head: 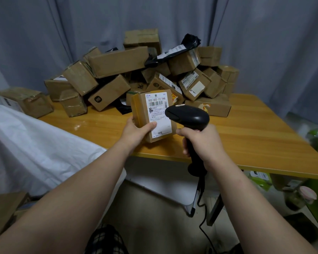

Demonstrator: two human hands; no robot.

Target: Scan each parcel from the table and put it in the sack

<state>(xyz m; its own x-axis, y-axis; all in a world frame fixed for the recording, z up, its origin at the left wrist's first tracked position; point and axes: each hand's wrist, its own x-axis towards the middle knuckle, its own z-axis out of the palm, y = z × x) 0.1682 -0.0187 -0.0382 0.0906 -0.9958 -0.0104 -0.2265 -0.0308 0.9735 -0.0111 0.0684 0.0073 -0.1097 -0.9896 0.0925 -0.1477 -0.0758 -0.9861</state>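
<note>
A box in one hand, a scanner in the other.

The left hand [136, 131] holds the small brown parcel [152, 116] upright, thumb on its white label, just above the table [255, 136] near the front edge. The right hand [202, 142] is wrapped round the black scanner [189, 118], whose head is right beside the label. The box pile [117, 65] fills the back. The white sack [35, 143] touches the table's left edge.
</note>
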